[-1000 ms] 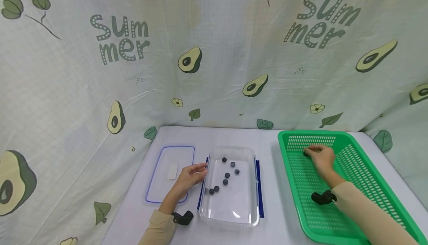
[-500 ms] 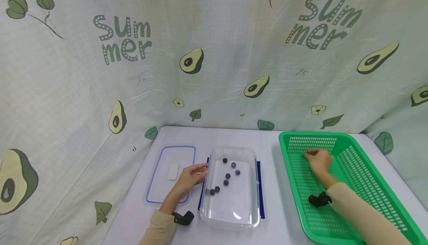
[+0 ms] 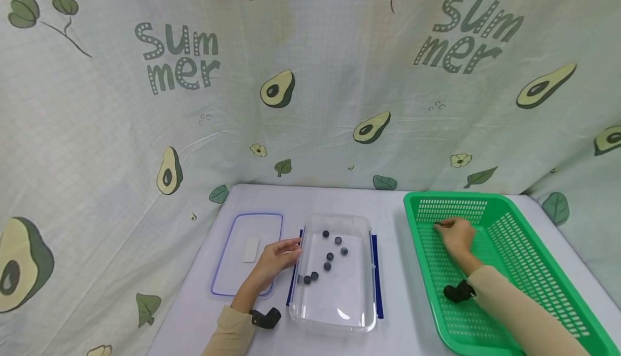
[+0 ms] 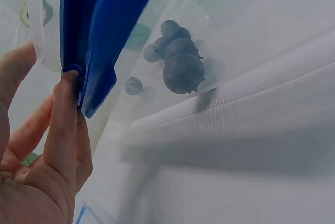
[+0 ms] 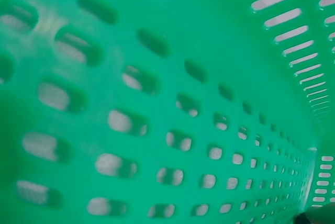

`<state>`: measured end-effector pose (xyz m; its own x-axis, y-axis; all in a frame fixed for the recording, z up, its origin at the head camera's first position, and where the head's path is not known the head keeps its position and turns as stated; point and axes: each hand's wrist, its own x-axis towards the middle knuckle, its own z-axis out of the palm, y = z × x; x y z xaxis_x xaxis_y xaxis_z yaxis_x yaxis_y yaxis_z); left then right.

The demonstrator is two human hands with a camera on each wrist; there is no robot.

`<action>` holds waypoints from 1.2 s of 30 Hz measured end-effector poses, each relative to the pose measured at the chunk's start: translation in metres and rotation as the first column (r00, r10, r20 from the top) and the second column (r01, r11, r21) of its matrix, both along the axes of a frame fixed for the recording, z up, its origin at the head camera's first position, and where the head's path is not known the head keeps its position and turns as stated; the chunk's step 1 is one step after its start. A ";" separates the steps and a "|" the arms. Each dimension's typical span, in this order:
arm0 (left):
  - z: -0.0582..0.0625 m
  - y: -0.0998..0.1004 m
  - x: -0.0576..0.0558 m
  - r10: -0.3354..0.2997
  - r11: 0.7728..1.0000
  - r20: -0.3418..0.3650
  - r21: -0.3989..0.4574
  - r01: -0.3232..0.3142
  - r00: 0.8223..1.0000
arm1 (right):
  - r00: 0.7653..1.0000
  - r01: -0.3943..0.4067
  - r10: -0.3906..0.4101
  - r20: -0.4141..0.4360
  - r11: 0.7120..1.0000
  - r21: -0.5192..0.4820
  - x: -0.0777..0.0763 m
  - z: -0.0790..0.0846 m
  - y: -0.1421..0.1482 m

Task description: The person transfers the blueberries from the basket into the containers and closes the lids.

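Observation:
My left hand (image 3: 277, 258) is at the left side of a clear plastic food container (image 3: 351, 296). In the left wrist view its fingertips touch the container's hanging blue latch flap (image 4: 99, 41), the thumb beside the clear wall. Several blueberries (image 3: 330, 257) lie scattered over the container's left and back part. Inside the green basket (image 3: 427, 291), near its back left corner, my right hand (image 3: 457, 237) pinches a small dark blueberry (image 3: 437, 223), mostly covered by the fingertips. The right wrist view shows mainly basket wall, with a fingertip (image 5: 322, 214) at the lower right corner.
A clear lid (image 3: 228, 259) with a blue seal lies left of the container on the white table (image 3: 388, 210). A second blue latch flap (image 3: 377, 280) sticks out along the container's right side. Behind the table hangs a printed curtain (image 3: 320, 75).
My right hand has shifted a little left inside the basket, and the dark blueberry at its fingertips with it. The left hand stays in place at the container.

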<state>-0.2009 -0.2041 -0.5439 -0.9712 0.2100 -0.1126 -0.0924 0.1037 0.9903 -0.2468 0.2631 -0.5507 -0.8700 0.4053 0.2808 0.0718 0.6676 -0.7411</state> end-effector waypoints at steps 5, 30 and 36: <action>-0.001 0.000 0.000 0.002 1.000 0.010 -0.002 -0.002 1.000 | 0.999 0.002 -0.001 0.032 1.000 -0.031 0.000 0.001 0.004; -0.001 -0.001 0.003 -0.007 1.000 -0.006 -0.017 0.006 1.000 | 0.996 -0.015 0.028 0.086 0.990 -0.143 0.003 0.040 0.004; -0.002 -0.001 0.001 -0.005 1.000 0.005 -0.021 0.005 1.000 | 0.995 -0.048 0.062 0.077 0.984 -0.173 0.005 0.057 -0.003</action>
<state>-0.1998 -0.2049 -0.5460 -0.9695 0.2129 -0.1213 -0.0962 0.1245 0.9875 -0.2415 0.2603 -0.4936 -0.9095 0.3920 0.1384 0.1039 0.5365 -0.8375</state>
